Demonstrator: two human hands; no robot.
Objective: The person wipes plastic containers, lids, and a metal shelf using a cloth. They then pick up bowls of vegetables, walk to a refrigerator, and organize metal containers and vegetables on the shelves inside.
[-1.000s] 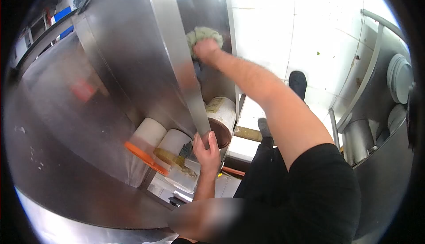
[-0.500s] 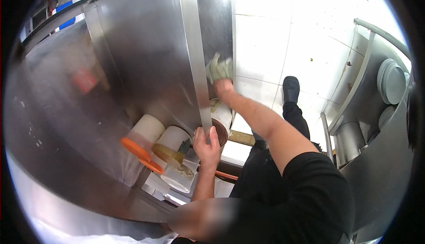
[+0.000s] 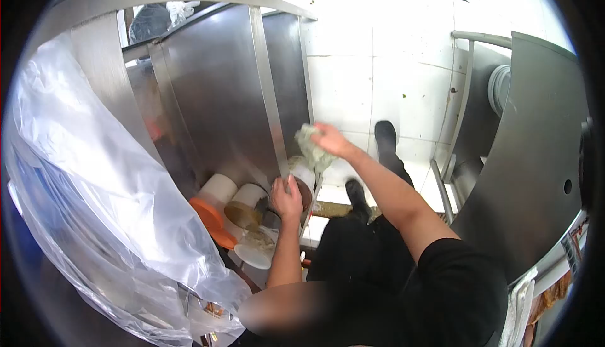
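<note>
My right hand (image 3: 331,140) is closed on a pale, crumpled cloth (image 3: 310,147). It holds the cloth beside the outer edge of a steel shelf unit (image 3: 217,89). My left hand (image 3: 287,197) is closed round the near end of the unit's steel rail (image 3: 271,95). Close to that hand, several tubs lie on their sides on the shelf. One white tub (image 3: 218,189) has an orange lid (image 3: 208,215) by it, and another tub (image 3: 249,203) has a brownish rim. A larger pale bucket (image 3: 301,172) is partly hidden behind the rail and my left hand.
Clear plastic sheeting (image 3: 120,177) hangs over the left side. White floor tiles (image 3: 346,51) lie ahead, with small scraps on them. On the right stands another steel unit (image 3: 529,152) holding stacked plates (image 3: 500,89). My boots (image 3: 386,139) are on the floor between.
My right hand has come off the shelf surface, bringing the cloth nearer to me. My left hand stays on the rail. The view has shifted, bringing the plastic sheeting into sight.
</note>
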